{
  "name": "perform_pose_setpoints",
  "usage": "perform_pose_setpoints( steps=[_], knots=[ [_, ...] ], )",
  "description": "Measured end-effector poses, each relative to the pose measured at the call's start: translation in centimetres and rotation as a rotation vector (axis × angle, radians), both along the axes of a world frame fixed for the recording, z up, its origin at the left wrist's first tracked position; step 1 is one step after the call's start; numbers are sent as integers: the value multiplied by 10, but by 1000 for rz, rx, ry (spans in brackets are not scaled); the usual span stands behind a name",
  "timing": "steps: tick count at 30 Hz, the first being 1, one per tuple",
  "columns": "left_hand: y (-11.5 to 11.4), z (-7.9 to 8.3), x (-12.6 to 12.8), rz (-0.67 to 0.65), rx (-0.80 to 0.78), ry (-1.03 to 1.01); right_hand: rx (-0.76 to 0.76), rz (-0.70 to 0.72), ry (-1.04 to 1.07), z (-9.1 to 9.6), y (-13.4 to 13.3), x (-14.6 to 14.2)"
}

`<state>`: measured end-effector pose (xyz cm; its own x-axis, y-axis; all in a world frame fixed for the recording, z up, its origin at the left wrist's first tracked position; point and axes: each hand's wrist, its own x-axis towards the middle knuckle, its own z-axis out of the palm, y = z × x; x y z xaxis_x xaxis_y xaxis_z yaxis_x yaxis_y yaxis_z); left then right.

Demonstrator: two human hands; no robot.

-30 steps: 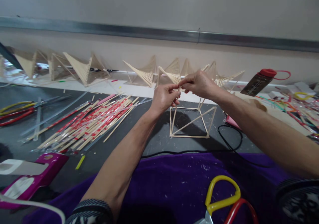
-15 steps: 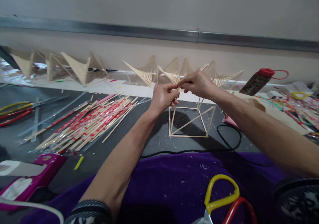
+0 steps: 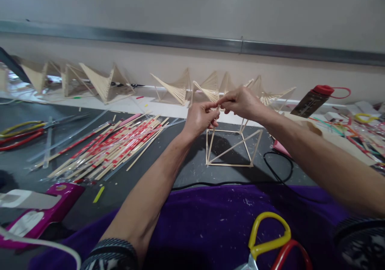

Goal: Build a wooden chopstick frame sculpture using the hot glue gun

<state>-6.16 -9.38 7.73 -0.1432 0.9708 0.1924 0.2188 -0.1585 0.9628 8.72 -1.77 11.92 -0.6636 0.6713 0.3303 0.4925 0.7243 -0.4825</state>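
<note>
A frame of thin wooden sticks (image 3: 230, 165) stands on the dark table, its square base flat and its sticks slanting upward. My left hand (image 3: 201, 119) pinches the frame near its raised top corner, fingers closed round the sticks there. Against those fingertips, my right hand (image 3: 240, 103) is closed in a pinch at the same corner. The exact joint between the fingertips is hidden. Just behind my hands stands a row of finished stick models with fanned, twisted surfaces, among them one model (image 3: 174, 89).
To the left lie wrapped wooden sticks (image 3: 120, 146), scissors (image 3: 22, 131) and a magenta device (image 3: 48, 214). A bottle with a red lid (image 3: 313, 101) leans at right. A black cable (image 3: 222, 183) crosses before the frame. Yellow-and-red-handled scissors (image 3: 270, 248) lie on purple cloth (image 3: 198, 218).
The whole view has shifted slightly, so everything sits a little farther right. Both hands keep their pinch at the frame's top corner, nearly unmoved against it.
</note>
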Motion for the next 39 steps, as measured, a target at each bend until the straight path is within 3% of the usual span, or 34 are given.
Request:
perform_pose_setpoints(
  steps=[18, 39],
  knots=[
    [2, -1, -3, -18, -6, 10, 30, -8, -2, -1, -1, -2],
    [2, 0, -3, -16, -17, -29, -49, -2, 7, -2, -2, -2]
  ],
)
